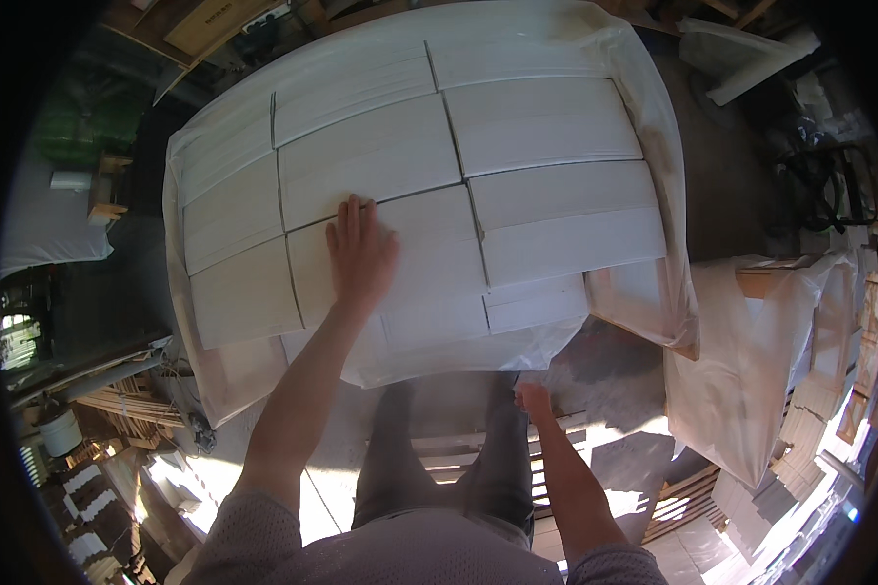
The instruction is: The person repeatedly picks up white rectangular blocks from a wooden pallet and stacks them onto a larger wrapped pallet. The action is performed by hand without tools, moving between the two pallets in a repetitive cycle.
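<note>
White cardboard boxes (371, 146) are packed side by side in rows, forming a broad flat top in front of me. Clear plastic film (668, 127) wraps around their sides and hangs loose along the near edge. My left hand (363, 255) lies on one of the near middle boxes, fingers stretched out, their tips at the seam with the box behind. By my right thigh, lower than the box tops, my right hand (534, 401) is closed. A small dark bit shows at its fingers, too small to name.
To the right stands another film-wrapped stack (727, 361). Wooden slats (688, 502) lie on the floor at the lower right. A white bucket (60, 432) and a bundle of thin wood strips (132, 402) are at the left. A roll of film (761, 73) sits at the far right.
</note>
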Available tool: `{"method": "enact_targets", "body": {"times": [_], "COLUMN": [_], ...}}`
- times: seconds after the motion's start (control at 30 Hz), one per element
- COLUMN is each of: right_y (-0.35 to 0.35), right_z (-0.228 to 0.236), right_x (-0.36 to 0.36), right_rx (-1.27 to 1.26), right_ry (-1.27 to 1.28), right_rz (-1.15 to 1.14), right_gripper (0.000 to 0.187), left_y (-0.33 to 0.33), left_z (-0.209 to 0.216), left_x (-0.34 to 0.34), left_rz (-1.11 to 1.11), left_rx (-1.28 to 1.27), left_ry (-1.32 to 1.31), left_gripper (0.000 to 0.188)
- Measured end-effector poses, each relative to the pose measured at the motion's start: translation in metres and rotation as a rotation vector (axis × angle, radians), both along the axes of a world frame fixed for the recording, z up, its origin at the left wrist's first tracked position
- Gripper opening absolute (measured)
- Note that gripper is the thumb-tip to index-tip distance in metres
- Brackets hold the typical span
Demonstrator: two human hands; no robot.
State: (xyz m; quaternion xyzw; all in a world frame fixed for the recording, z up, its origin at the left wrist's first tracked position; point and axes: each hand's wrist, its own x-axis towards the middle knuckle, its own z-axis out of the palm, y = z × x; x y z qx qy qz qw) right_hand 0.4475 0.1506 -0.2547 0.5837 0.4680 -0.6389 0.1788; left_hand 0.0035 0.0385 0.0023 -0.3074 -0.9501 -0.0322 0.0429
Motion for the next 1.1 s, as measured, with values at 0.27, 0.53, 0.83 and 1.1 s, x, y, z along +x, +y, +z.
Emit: {"method": "enact_targets", "body": {"times": [0.27,0.53,0.83,1.1], "right_y": [0.031,0.04,-0.005,-0.062], "right_z": [0.019,-0.003,-0.069,0.013], "right_x": [0.019,-0.026,-0.031,0.032], "right_rx": [-0.251,-0.368,0.435,0.376], "right_ry": [0.047,0.235,0.503,0.32], "right_rz": [-0.112,-0.144,0.548,0.262], "right_gripper": [0.022,0.023,0.023,0.03], "left_y": [0.0,-0.007,-0.011,-0.018], "left_z": [-0.01,-0.017,-0.013,-0.017], "left_x": [-0.004,-0.003,-0.003,-0.002], "left_rz": [-0.032,0.01,0.056,0.061], "left_rx": [0.029,0.088,0.086,0.11], "left_ry": [0.068,0.039,-0.081,-0.104], "left_gripper": [0.057,0.062,0.066,0.067]}}
